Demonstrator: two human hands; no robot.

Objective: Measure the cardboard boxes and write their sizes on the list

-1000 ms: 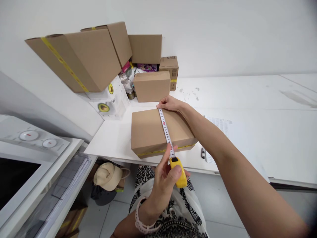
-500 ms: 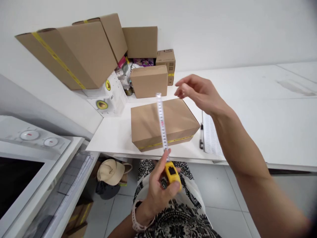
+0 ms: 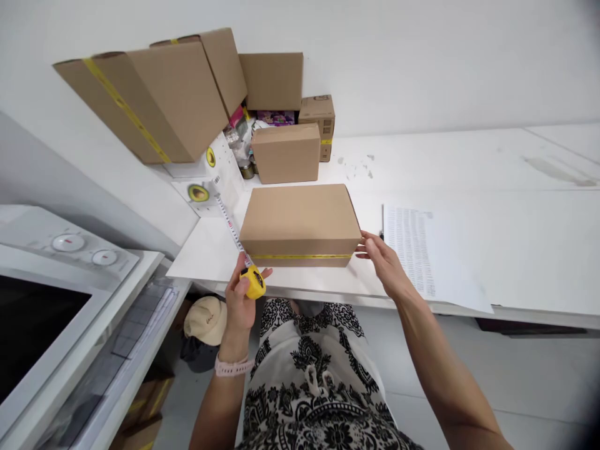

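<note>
A flat cardboard box (image 3: 300, 219) with yellow tape along its front lies square on the white table (image 3: 469, 169). My left hand (image 3: 240, 299) is closed round a yellow tape measure (image 3: 254, 282) at the box's front left corner. Its white blade (image 3: 230, 226) runs up and left along the box's left side. My right hand (image 3: 382, 259) rests with fingers spread against the box's front right corner, holding nothing.
More cardboard boxes (image 3: 154, 103) are stacked at the back left, with a smaller one (image 3: 287, 152) just behind the flat box. A printed sheet (image 3: 422, 253) lies to the right. A white appliance (image 3: 51, 294) stands at left. A cap (image 3: 206, 320) sits under the table.
The box has been turned square to the table edge. My right hand came down from the air to its right corner. My left hand carried the tape measure to the left side.
</note>
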